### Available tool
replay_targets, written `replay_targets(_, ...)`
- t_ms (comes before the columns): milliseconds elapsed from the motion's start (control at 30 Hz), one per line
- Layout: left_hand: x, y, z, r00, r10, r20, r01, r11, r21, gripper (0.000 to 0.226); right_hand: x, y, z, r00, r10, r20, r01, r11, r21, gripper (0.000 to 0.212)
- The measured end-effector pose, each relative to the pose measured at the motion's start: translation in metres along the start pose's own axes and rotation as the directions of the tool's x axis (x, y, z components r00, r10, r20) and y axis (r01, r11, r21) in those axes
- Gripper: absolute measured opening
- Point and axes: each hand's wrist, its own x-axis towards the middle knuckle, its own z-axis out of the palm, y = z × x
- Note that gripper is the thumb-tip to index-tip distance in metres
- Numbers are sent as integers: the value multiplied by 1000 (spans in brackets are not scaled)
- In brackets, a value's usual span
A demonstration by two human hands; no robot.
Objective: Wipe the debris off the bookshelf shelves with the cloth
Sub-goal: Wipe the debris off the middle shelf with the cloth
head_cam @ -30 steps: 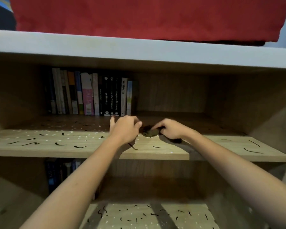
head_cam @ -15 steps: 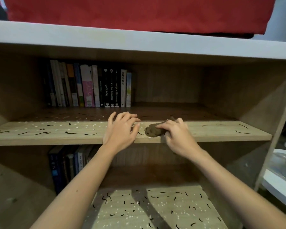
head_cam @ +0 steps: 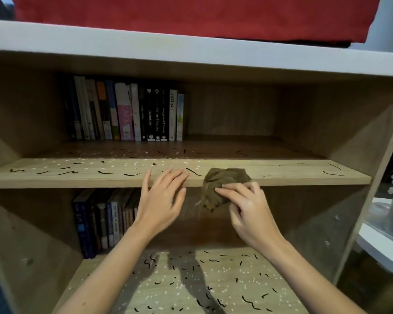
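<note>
Right fingers [head_cam: 230,192] grip cloth [head_cam: 227,177] at shelf [head_cam: 281,176] edge amid debris [head_cam: 106,172].

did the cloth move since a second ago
Yes. The cloth has come forward toward the person: it lay back from the middle shelf's front edge and now hangs partly over that edge, with the right hand on it.

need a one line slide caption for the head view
Right hand holds a brown cloth at the debris-strewn shelf edge, left hand open beside it.
</note>
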Motion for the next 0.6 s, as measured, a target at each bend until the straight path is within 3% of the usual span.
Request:
replay_targets(133,-6,-4,2,1000,-9,28,9,1000,-15,49,14,9,8,986,88,-143,-91,996,-9,44)
replay_targets(233,-7,-6,3,1000,-4,24,5,999,-49,49,-2,4,27,993,63,-103,-72,994,-84,50)
replay_targets(367,-7,-10,3,999,-1,38,4,997,-72,50,-48,-7,34,1000,18,21,-18,1000,-4,52)
replay_targets(533,-8,-8,3,999,-18,31,20,997,-77,51,-12,-8,9,980,-37,-197,39,999,9,37)
replay_targets(600,-8,-6,2,999,-34,35,37,996,-78,53,5,-5,10,977,-39,-208,29,998,-50,38)
